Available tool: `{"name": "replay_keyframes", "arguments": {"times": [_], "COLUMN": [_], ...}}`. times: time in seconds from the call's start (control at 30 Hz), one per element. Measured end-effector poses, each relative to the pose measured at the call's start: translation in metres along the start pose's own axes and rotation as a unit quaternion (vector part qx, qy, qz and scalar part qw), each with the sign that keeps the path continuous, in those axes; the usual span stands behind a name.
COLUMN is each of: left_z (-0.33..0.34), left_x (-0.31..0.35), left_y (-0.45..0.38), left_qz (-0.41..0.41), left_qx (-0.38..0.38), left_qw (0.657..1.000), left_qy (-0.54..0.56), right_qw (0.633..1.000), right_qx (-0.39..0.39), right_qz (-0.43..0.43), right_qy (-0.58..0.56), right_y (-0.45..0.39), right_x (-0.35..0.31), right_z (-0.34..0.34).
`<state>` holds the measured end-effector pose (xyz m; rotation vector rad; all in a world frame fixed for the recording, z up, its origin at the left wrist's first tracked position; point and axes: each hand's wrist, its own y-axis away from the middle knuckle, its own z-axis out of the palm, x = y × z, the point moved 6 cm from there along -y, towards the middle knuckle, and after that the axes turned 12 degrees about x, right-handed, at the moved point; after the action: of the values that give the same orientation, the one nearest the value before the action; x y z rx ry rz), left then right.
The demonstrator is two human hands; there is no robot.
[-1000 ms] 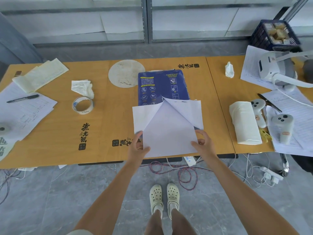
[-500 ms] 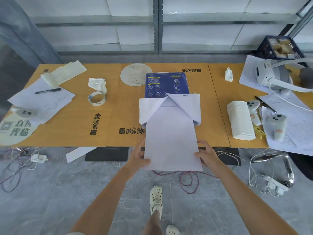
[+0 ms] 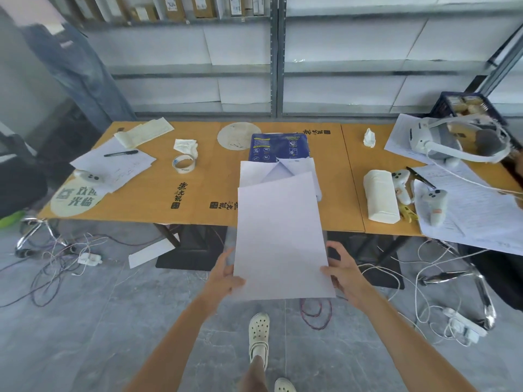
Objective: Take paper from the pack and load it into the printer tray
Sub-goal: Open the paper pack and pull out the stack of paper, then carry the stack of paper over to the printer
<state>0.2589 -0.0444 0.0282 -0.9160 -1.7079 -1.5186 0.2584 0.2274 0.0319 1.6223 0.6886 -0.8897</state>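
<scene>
I grasp the paper [image 3: 278, 236] at its near end, left hand [image 3: 226, 274] and right hand [image 3: 343, 271] either side; its long axis runs away toward the pack [image 3: 278, 147] on the table [image 3: 198, 190].

You face an orange table [image 3: 334, 176], two tops butted together. On the left top: loose sheets [image 3: 113, 165] with a pen [image 3: 120, 153], a tape roll [image 3: 183, 164], a crumpled tissue [image 3: 186, 146], a round mat [image 3: 239, 135], and the blue paper pack [image 3: 278, 147] with its wrapper folded open. On the right top: a towel roll [image 3: 380, 196], two controllers [image 3: 433, 206], a headset [image 3: 441, 142], printed sheets [image 3: 475, 216]. Something small and yellow, perhaps a clip [image 3: 407, 215], lies between the roll and the controllers.
</scene>
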Motion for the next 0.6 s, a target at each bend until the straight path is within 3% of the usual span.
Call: {"name": "replay_keyframes", "arguments": {"times": [0.1, 0.27, 0.47, 0.6], "left_z": [-0.005, -0.071, -0.084, -0.142], "left_x": [0.017, 0.049, 0.06, 0.061], "left_y": [0.012, 0.033, 0.034, 0.041], "left_qz": [0.003, 0.079, 0.108, 0.132], "left_qx": [0.02, 0.091, 0.095, 0.132], "left_qw": [0.998, 0.985, 0.983, 0.972], "left_qy": [0.062, 0.124, 0.116, 0.145], "right_qw": [0.999, 0.988, 0.988, 0.981], "right_qx": [-0.035, -0.137, -0.134, -0.161], "right_qz": [-0.023, -0.063, -0.079, -0.102], "right_qy": [0.008, 0.035, 0.022, 0.013], "right_y": [0.013, 0.036, 0.032, 0.035], "right_x": [-0.012, -0.052, -0.07, -0.103], "right_z": [0.002, 0.058, 0.073, 0.141]}}
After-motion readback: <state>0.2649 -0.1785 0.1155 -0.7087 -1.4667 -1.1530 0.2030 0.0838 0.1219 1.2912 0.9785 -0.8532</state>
